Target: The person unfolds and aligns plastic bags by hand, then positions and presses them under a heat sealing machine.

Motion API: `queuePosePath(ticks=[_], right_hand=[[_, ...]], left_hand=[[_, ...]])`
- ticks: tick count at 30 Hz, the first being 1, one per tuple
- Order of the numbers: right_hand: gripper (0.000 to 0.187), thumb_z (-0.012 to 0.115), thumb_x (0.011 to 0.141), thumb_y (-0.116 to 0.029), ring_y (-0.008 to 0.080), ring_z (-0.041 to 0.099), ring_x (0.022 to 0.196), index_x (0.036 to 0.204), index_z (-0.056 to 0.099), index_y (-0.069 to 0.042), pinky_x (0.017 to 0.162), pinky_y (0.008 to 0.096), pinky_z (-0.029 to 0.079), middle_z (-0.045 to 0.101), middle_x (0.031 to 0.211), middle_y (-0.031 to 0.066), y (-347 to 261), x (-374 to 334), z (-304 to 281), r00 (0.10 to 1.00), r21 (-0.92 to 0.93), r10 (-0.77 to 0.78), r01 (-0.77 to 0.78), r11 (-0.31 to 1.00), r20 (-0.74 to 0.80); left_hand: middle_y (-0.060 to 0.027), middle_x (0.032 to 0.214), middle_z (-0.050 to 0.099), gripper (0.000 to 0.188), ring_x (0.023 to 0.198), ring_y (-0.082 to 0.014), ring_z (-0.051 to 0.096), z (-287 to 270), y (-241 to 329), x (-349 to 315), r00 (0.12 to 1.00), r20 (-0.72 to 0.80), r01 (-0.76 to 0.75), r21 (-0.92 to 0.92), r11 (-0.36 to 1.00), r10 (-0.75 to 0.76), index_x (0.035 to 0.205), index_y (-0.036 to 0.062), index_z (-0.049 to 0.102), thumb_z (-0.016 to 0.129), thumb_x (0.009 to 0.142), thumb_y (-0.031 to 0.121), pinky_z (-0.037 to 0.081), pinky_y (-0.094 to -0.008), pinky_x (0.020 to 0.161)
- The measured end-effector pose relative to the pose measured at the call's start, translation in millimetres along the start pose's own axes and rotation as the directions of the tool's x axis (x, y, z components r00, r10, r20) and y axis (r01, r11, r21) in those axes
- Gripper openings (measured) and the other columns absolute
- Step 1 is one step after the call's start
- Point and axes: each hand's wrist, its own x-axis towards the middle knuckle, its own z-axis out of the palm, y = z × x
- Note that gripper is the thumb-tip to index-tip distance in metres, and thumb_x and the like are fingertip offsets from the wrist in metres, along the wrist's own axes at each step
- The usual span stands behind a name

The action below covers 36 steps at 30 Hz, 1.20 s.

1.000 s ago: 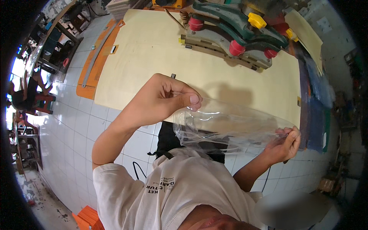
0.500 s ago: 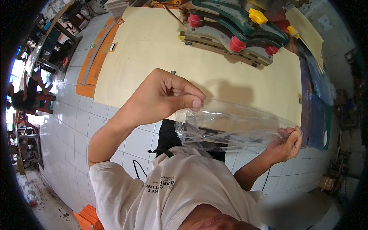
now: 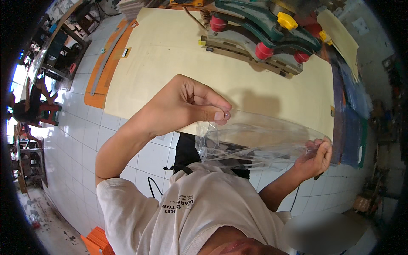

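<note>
A clear plastic sheet or bag [image 3: 263, 131] is stretched between my two hands above the near edge of the table; its folds hang down in front of my shirt. Thumb and fingertips of my left hand [image 3: 193, 104] pinch its upper left corner. At the far right end, my right hand [image 3: 315, 158] grips the plastic, and some fingers show through the film. The shadow of my left hand and the plastic falls on the pale yellow board [image 3: 170, 55] beyond them.
A green and grey machine [image 3: 263, 29] with red and yellow knobs stands at the back right. A metal ruler [image 3: 108, 59] lies on the orange board [image 3: 94, 95] at left. Blue plastic sheets [image 3: 352, 97] hang at the right edge. A person [image 3: 32, 104] sits far left.
My left hand has shifted very slightly right, and my right hand slightly left and up. Both keep hold of the plastic, which stays stretched between them.
</note>
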Motion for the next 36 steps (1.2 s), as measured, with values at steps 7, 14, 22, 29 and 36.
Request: queuePosePath(ticks=[7, 14, 22, 29, 36], right_hand=[[0.025, 0.063, 0.098, -0.018, 0.0147, 0.056, 0.061, 0.102, 0.065, 0.007, 0.055, 0.0273, 0.048, 0.062, 0.075, 0.0081, 1, -2, 1, 1.0, 0.022, 0.018, -0.018, 1.0, 0.002], [0.026, 0.065, 0.096, -0.018, 0.0135, 0.054, 0.063, 0.106, 0.065, 0.007, 0.058, 0.0276, 0.049, 0.061, 0.078, 0.0076, 3, 4, -4, 0.989, 0.087, 0.136, -0.14, 0.986, 0.051], [0.025, 0.068, 0.094, -0.015, 0.0144, 0.059, 0.063, 0.105, 0.067, 0.007, 0.057, 0.0287, 0.052, 0.065, 0.079, 0.0078, 22, 18, 36, 0.948, -0.011, 0.307, -0.307, 0.952, 0.084], [0.017, 0.066, 0.092, -0.01, 0.0134, 0.061, 0.061, 0.097, 0.071, 0.005, 0.054, 0.0271, 0.05, 0.067, 0.076, 0.0084, 80, 33, 75, 0.844, -0.219, 0.491, -0.448, 0.866, 0.215], [0.021, 0.069, 0.084, -0.02, 0.019, 0.066, 0.065, 0.094, 0.077, -0.003, 0.065, 0.034, 0.054, 0.073, 0.08, 0.0105, 106, 45, 89, 0.853, -0.64, 0.45, -0.195, 0.743, 0.263]], left_hand=[[-0.0151, 0.093, 0.075, 0.019, 0.086, -0.0192, 0.073, -1, -3, -1, 1.0, -0.007, 0.014, -0.055, 0.998, -0.014, 0.102, -0.0069, 0.072, 0.075, 0.083, -0.003, 0.058, -0.029, 0.083], [-0.015, 0.096, 0.074, 0.019, 0.091, -0.0204, 0.073, 0, -3, -1, 0.999, -0.012, -0.048, -0.004, 0.999, 0.048, 0.106, -0.0074, 0.071, 0.069, 0.091, 0.004, 0.058, -0.0307, 0.086], [-0.0115, 0.097, 0.074, 0.024, 0.089, -0.0186, 0.072, -32, -19, 35, 0.991, -0.124, -0.055, 0.013, 0.998, 0.057, 0.111, -0.0053, 0.069, 0.063, 0.097, 0.013, 0.057, -0.0304, 0.083], [-0.01, 0.092, 0.074, 0.024, 0.082, -0.0173, 0.07, -83, -66, 99, 0.972, -0.231, 0.058, 0.112, 0.992, -0.031, 0.107, -0.0046, 0.071, 0.065, 0.096, 0.016, 0.056, -0.0309, 0.078], [-0.0062, 0.079, 0.073, 0.015, 0.064, -0.0102, 0.06, -110, -107, 141, 0.94, -0.325, 0.012, 0.341, 0.94, 0.106, 0.096, 0.0003, 0.077, 0.071, 0.088, 0.011, 0.048, -0.0258, 0.058]])
